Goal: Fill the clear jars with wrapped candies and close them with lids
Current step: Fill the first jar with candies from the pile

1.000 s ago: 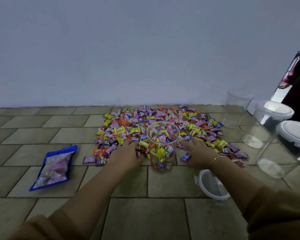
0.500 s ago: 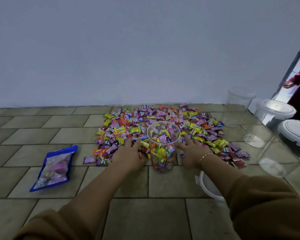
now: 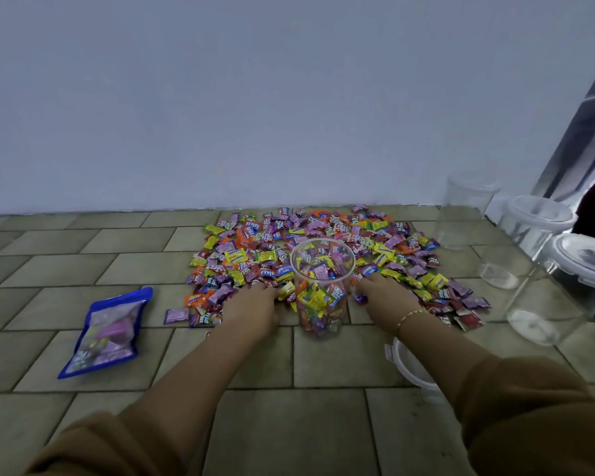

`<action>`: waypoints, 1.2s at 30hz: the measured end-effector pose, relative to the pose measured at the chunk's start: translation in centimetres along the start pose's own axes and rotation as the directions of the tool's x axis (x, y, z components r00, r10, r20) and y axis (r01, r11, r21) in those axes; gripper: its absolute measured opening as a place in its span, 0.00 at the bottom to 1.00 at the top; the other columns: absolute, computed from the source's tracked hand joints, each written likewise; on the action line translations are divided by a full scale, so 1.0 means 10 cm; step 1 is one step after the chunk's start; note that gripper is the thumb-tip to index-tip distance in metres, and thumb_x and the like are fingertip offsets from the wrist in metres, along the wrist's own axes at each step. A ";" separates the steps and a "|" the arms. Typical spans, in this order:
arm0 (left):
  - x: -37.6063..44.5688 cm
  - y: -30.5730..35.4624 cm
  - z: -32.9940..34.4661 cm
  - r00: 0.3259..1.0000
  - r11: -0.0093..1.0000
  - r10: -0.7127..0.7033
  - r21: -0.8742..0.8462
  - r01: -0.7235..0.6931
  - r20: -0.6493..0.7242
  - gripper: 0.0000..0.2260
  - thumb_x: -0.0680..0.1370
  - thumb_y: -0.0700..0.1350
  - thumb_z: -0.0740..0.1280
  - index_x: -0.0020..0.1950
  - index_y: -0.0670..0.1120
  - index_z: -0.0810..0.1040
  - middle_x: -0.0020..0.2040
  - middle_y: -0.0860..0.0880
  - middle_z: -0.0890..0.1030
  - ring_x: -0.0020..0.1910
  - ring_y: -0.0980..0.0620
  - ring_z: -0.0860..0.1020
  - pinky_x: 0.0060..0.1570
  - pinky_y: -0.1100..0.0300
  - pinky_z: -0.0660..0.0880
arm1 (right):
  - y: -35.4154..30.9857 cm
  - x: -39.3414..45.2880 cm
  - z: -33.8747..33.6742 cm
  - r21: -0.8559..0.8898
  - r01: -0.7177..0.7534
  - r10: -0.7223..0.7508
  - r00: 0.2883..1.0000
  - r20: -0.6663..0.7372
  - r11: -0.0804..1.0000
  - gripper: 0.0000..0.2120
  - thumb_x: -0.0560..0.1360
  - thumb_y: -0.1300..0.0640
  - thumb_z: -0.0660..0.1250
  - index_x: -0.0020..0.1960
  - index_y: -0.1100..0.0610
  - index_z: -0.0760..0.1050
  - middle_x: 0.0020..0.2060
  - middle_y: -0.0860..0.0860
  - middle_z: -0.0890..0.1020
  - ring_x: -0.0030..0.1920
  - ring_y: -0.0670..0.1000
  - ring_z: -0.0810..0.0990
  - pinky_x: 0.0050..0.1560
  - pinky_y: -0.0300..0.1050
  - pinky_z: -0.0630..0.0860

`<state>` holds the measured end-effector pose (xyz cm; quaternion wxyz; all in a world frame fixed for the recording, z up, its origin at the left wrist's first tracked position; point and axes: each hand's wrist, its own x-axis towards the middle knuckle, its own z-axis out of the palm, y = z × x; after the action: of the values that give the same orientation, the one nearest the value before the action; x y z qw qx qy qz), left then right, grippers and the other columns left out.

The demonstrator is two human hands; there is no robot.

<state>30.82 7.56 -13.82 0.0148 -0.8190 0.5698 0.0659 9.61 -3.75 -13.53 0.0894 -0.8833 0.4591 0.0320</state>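
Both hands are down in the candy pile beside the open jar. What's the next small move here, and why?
Probably close both hands on candies and lift them over the jar. The left hand and right hand rest on the candy pile on either side of it. The jar is lidless and not full to its rim, so it can take more. Its likely lid waits on the floor under the right forearm.

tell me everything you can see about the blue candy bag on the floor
The blue candy bag is a soft plastic pouch with blue edges and a clear window, through which purple and mixed wrappers show. It looks partly full and slightly crumpled. It lies flat on the tiled floor, tilted at an angle, left of the candy pile and apart from it. Nothing touches it except the floor; neither hand is near it.
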 end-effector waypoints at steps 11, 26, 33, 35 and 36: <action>-0.08 -0.15 0.08 0.998 0.999 0.051 0.020 -0.051 -0.030 0.25 0.76 0.32 0.57 0.71 0.51 0.69 0.62 0.46 0.73 0.61 0.46 0.73 0.57 0.54 0.72 | 0.01 -0.17 -0.31 0.432 0.008 0.074 0.982 -0.173 0.902 0.14 0.78 0.62 0.62 0.61 0.55 0.77 0.54 0.56 0.81 0.39 0.50 0.76 0.44 0.45 0.79; -0.24 -0.08 -0.49 0.910 0.625 -0.282 -0.778 -0.065 -0.303 0.11 0.77 0.44 0.68 0.59 0.48 0.81 0.55 0.50 0.82 0.49 0.55 0.79 0.48 0.63 0.73 | -0.35 -0.48 -1.21 0.644 0.292 -0.099 0.943 -0.319 0.707 0.12 0.73 0.55 0.70 0.52 0.40 0.77 0.47 0.49 0.81 0.34 0.52 0.74 0.38 0.46 0.74; -0.38 0.18 -0.93 0.886 0.313 -0.265 -0.903 -0.293 -0.380 0.08 0.73 0.47 0.73 0.52 0.53 0.83 0.48 0.60 0.81 0.50 0.66 0.78 0.49 0.69 0.73 | -0.46 -0.50 -1.24 0.501 0.277 -0.181 0.956 -0.233 0.820 0.20 0.72 0.55 0.71 0.64 0.52 0.75 0.63 0.49 0.76 0.57 0.46 0.74 0.53 0.34 0.65; -0.39 0.27 -0.98 0.901 0.277 -0.200 -0.904 -0.324 -0.384 0.08 0.72 0.45 0.73 0.49 0.55 0.82 0.48 0.60 0.82 0.47 0.69 0.78 0.46 0.74 0.74 | -0.46 -0.49 -1.23 0.510 0.278 -0.178 0.955 -0.237 0.814 0.21 0.72 0.56 0.71 0.64 0.54 0.75 0.62 0.50 0.77 0.54 0.43 0.72 0.52 0.32 0.64; -0.39 0.30 -0.99 0.906 0.277 -0.173 -0.902 -0.332 -0.387 0.08 0.72 0.45 0.73 0.49 0.55 0.82 0.49 0.60 0.82 0.48 0.69 0.78 0.46 0.75 0.73 | -0.46 -0.48 -1.22 0.509 0.279 -0.178 0.955 -0.239 0.814 0.21 0.72 0.56 0.71 0.64 0.54 0.75 0.61 0.50 0.77 0.54 0.43 0.72 0.51 0.32 0.64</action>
<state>27.56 9.11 -3.41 -0.6027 -0.6244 0.4452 0.2206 10.28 0.45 -0.23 0.2946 -0.8707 0.3456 -0.1888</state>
